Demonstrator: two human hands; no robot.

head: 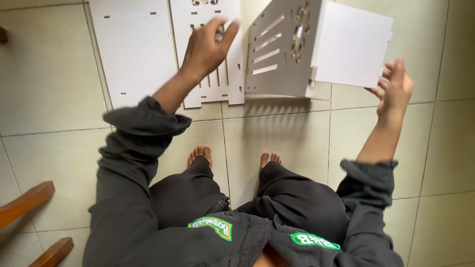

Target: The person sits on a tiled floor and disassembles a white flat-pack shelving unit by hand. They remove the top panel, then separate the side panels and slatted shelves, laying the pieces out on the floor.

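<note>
My right hand (394, 85) pinches the edge of the plain white panel (352, 43), joined to the slotted panel (282, 49) standing beside the flat slatted board (217, 74). My left hand (205, 47) hovers open over that board – blurred. One-handed, the joint could slip apart – panels toppling.

You're looking down on a floor of large, pale greenish-grey tiles (49, 74) with thin dark grout lines running between them. The tiles have a soft sheen under even, diffuse light, and a faint shadow falls on the tile ahead of you. At your lower left, two brown wooden furniture parts (27, 201) angle in from the edge, and another brown piece (3, 34) shows at the upper left.
</note>
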